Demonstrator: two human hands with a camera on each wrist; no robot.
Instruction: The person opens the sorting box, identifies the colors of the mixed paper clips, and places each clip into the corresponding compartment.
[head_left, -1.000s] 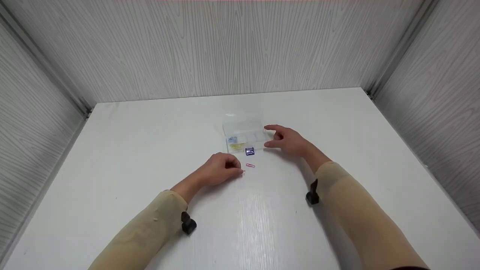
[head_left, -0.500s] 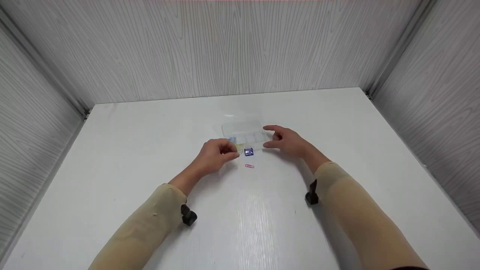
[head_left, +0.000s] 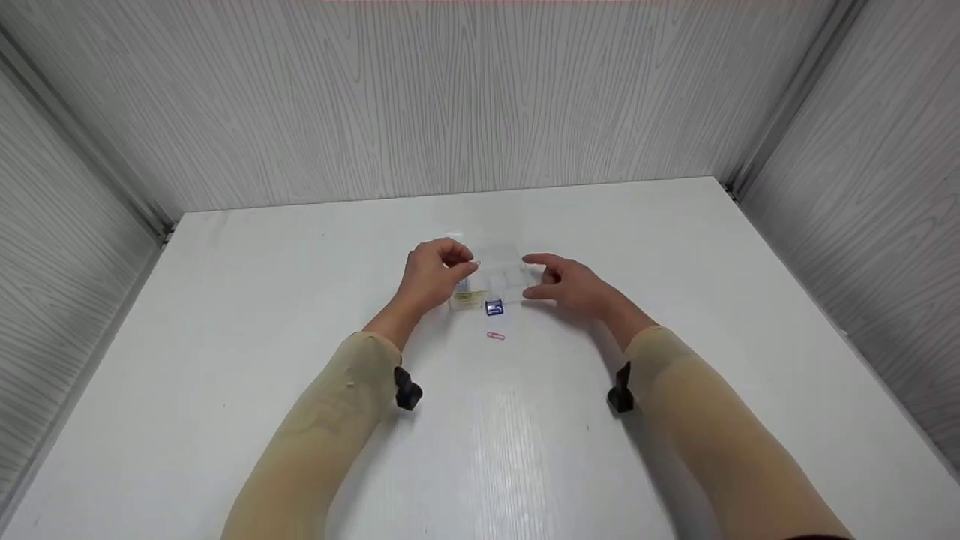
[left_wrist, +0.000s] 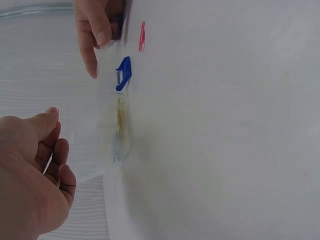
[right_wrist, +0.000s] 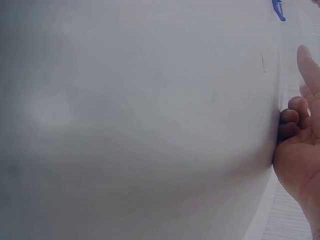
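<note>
A clear plastic compartment box (head_left: pixel 506 279) lies on the table with its clear lid (head_left: pixel 499 253) opened toward the back. Its left end holds yellow clips (head_left: pixel 469 296) and something blue (left_wrist: pixel 117 146). A blue latch-like piece (head_left: pixel 493 307) sits at the front edge. My left hand (head_left: pixel 433 271) is above the box's left part, pinching a small pinkish paper clip (left_wrist: pixel 58 117) mostly covered by the fingertips. My right hand (head_left: pixel 574 286) grips the box's right end between thumb and index finger, the other fingers curled. In front of the box lies a pink paper clip (head_left: pixel 496 336).
The white table (head_left: pixel 510 450) extends around the box on all sides. Wood-grain panels (head_left: pixel 420 97) stand behind it and at both sides. Each sleeved forearm wears a small black camera mount (head_left: pixel 407 390).
My left hand has lifted the small paper clip from the table in front and carried it back over the box's left side. The right hand stays at the box's right end.
</note>
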